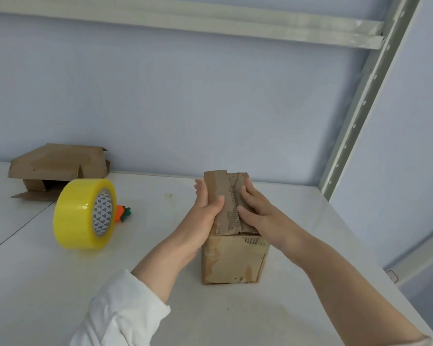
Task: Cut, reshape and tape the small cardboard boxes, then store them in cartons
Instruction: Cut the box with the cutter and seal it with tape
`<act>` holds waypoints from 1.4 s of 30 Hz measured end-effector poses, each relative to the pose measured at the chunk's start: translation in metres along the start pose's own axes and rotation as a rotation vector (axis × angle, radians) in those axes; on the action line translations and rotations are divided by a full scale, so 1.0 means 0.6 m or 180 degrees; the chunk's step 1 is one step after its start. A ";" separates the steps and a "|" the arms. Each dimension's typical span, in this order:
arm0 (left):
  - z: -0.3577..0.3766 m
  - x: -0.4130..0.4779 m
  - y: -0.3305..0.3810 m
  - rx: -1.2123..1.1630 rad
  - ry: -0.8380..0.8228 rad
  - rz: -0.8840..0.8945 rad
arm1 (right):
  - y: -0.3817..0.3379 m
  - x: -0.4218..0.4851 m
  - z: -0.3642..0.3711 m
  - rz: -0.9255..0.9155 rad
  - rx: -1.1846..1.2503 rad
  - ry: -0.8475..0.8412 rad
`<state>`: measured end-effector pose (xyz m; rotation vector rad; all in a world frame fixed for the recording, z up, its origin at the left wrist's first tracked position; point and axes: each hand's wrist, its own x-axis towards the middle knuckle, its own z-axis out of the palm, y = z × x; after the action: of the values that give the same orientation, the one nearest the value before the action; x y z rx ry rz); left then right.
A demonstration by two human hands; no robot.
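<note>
A small worn cardboard box (233, 260) stands on the white table (60, 283), its top flaps folded down. My left hand (205, 211) lies against the box's left top edge, fingers straight along the side and thumb pressing on the left flap. My right hand (255, 211) rests flat on the right flap, fingers straight and pressing it down. A large yellow roll of tape (84, 213) stands on edge to the left of the box.
A flattened, partly folded cardboard box (58, 166) lies at the back left against the wall. A small orange carrot-shaped item (122, 213) sits behind the tape roll. A metal shelf upright (360, 106) rises at the right, with the table's right edge below it.
</note>
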<state>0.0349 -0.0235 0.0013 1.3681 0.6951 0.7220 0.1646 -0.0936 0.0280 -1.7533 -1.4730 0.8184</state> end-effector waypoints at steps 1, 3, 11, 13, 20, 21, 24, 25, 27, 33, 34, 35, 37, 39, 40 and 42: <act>0.001 -0.001 -0.002 -0.0057 0.0033 -0.0029 | 0.002 0.003 0.005 -0.0028 0.0009 0.0018; 0.004 -0.004 -0.003 0.0004 0.0120 0.0015 | 0.006 0.005 0.009 -0.0057 -0.0012 0.0092; 0.012 -0.011 0.006 -0.0175 0.0192 -0.0242 | 0.011 0.001 0.017 -0.0095 0.0694 0.0422; 0.008 -0.015 0.017 0.0365 0.0154 -0.0179 | 0.005 0.002 0.014 -0.0154 0.0273 0.0359; -0.019 -0.032 0.041 0.1711 0.0273 0.0075 | -0.022 -0.011 -0.025 -0.0192 0.0063 0.0050; -0.025 -0.034 0.041 0.1675 0.0285 0.0092 | -0.028 -0.014 -0.025 -0.0244 0.0054 0.0032; -0.040 -0.042 0.039 0.1510 0.0353 0.0158 | -0.045 -0.022 -0.023 -0.0352 -0.0225 0.0090; -0.044 -0.044 0.038 0.1501 0.0381 0.0202 | -0.050 -0.023 -0.021 -0.0355 -0.0373 0.0146; -0.058 -0.048 0.039 0.1580 0.0498 0.0342 | -0.059 -0.023 -0.018 -0.0304 -0.0683 0.0271; -0.213 -0.057 0.079 0.3036 0.1545 0.0639 | -0.105 -0.013 -0.008 -0.0405 -0.1113 0.0992; -0.245 -0.059 0.078 0.3481 0.1625 0.0473 | -0.114 -0.009 -0.005 -0.0301 -0.1135 0.0997; -0.272 -0.063 0.073 0.3843 0.1593 0.0370 | -0.121 -0.005 0.000 -0.0153 -0.1187 0.0992; -0.302 -0.074 0.054 0.3960 0.1447 0.0460 | -0.133 0.002 0.013 0.0025 -0.1360 0.1027; -0.310 -0.097 0.034 0.3804 0.1449 0.0948 | -0.149 0.009 0.039 -0.0106 -0.1240 0.1174; -0.309 -0.113 0.025 0.3833 0.1520 0.1271 | -0.158 0.012 0.056 -0.0214 -0.1103 0.1229; -0.312 -0.147 0.013 0.3762 0.1782 0.1872 | -0.174 0.023 0.103 -0.0395 -0.0921 0.1101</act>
<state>-0.1678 0.0199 -0.0039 2.5510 1.2872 1.2759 0.0585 -0.0610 0.0797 -1.8752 -1.4960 0.2278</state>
